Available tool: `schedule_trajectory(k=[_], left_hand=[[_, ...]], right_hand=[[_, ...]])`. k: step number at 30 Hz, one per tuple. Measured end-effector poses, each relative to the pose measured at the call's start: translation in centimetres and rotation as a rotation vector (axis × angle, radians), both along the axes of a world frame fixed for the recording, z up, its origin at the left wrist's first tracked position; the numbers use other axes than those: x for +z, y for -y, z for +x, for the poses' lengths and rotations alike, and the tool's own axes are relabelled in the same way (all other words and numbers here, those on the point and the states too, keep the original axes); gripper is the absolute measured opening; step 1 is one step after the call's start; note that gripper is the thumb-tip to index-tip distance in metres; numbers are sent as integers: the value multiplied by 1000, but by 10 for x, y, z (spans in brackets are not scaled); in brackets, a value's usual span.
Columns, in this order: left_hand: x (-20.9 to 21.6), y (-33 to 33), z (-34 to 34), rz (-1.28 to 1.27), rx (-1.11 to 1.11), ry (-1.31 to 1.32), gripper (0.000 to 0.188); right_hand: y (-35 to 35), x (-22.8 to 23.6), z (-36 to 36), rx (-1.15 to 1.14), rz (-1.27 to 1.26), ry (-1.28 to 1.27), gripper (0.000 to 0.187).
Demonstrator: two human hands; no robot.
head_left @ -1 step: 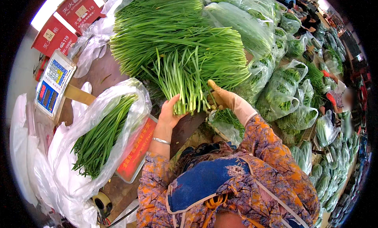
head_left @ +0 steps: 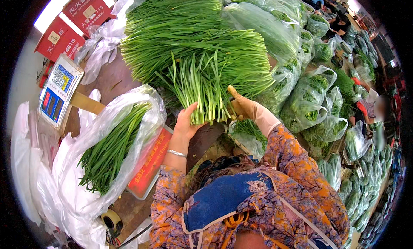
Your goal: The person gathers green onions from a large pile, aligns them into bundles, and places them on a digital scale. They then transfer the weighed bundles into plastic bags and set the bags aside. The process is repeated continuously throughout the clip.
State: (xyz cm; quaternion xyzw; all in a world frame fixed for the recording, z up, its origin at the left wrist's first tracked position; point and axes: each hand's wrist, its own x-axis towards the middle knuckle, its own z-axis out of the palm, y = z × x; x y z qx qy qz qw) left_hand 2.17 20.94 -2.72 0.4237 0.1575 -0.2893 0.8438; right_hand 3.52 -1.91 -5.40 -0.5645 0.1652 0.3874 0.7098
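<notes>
A loose bunch of garlic chives [head_left: 203, 92] is gripped from both sides near its pale cut ends, with its green tips pointing away from me. My left hand [head_left: 185, 123], bare and with a silver bangle at the wrist, is closed around the left side of the bunch. On the other side my right hand [head_left: 244, 107], in a tan glove, presses against the stems; part of its fingers is hidden. Just beyond lies a large heap of garlic chives [head_left: 180, 42], its stalks laid side by side. To the left, an open clear plastic bag [head_left: 155, 103] holds more darker green chives [head_left: 115, 148].
A scale with a keypad and display [head_left: 60, 90] stands at the left. Below the bag lies a red-topped tray [head_left: 148, 165], with a tape roll [head_left: 111, 222] nearer me. Filled plastic bags [head_left: 316, 96] crowd the right. Red boxes [head_left: 60, 38] stand far left; people work far right.
</notes>
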Motion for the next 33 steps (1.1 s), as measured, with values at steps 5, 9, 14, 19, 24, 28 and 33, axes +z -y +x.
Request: schedule_trajectory(k=[5, 9, 14, 19, 24, 28, 33], left_hand=[[28, 9, -5, 23, -97, -6, 47], [31, 17, 12, -13, -236, -65, 60], [10, 66, 13, 57, -34, -22, 53], [43, 113, -10, 74, 213, 14, 44], [74, 187, -59, -128, 447, 336, 47], [147, 216, -92, 101, 446, 813, 57], [150, 209, -70, 144, 406, 1103, 56]], right_hand=[[-33, 17, -3, -26, 317, 15, 77], [-61, 27, -4, -72, 57, 155, 99], [-45, 0, 10, -192, -445, 369, 109], [-16, 105, -22, -41, -717, 488, 96], [51, 167, -60, 78, -782, 739, 83], [88, 217, -95, -181, -411, 1013, 75], [82, 199, -87, -314, -123, 913, 62]])
